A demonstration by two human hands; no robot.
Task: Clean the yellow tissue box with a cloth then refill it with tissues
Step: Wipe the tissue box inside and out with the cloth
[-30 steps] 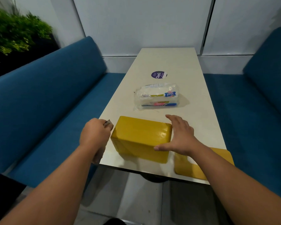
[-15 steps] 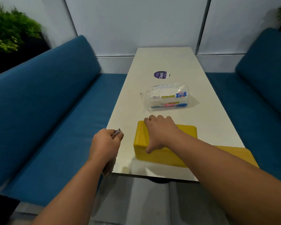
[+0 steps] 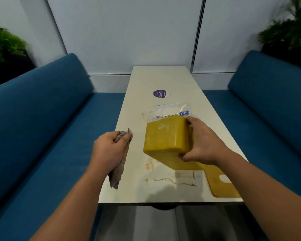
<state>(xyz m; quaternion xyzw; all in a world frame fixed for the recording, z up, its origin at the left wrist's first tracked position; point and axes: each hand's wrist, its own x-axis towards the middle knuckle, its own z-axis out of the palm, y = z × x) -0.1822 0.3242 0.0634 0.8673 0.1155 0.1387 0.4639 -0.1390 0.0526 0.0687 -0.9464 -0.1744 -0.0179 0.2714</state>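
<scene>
- White table [image 3: 163, 79] under my hands
- Tissue pack [image 3: 165, 112] beyond my right hand [image 3: 201, 143]
- Yellow lid [image 3: 221, 183] below that wrist
- Purple sticker [image 3: 160, 93] farther off
- Brown stains [image 3: 165, 180] between my arms

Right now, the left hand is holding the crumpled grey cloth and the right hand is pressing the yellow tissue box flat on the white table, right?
Not quite. The head view shows the right hand gripping the yellow tissue box tilted up off the white table. The left hand does hold the crumpled grey cloth.

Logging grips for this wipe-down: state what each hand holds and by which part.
The right hand grips the yellow tissue box by its right end, tilted up off the table. The left hand clutches the bunched cloth near its top; the rest hangs below.
</scene>
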